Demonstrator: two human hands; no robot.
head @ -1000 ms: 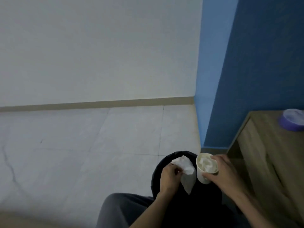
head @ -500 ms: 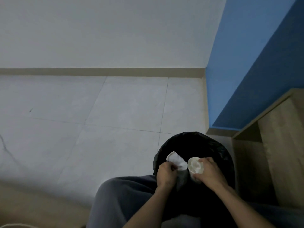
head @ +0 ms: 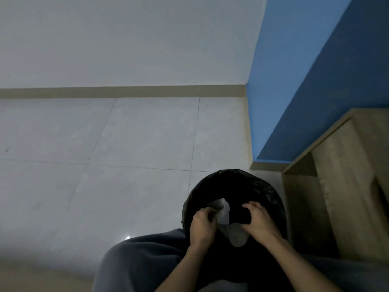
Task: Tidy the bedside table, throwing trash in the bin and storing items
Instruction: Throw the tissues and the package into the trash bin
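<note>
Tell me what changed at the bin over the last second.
The right hand let go of the paper cup, which now drops blurred into the black-lined bin. Both hands moved lower over the bin. The tissue has sunk too, at the left hand. The bin and bedside table stayed put.

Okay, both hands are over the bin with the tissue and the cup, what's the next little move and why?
Probably open the left hand and let the tissue drop. It already hangs inside the rim of the black-lined bin. The paper cup looks blurred below the spread fingers of the right hand, seemingly already released.
</note>
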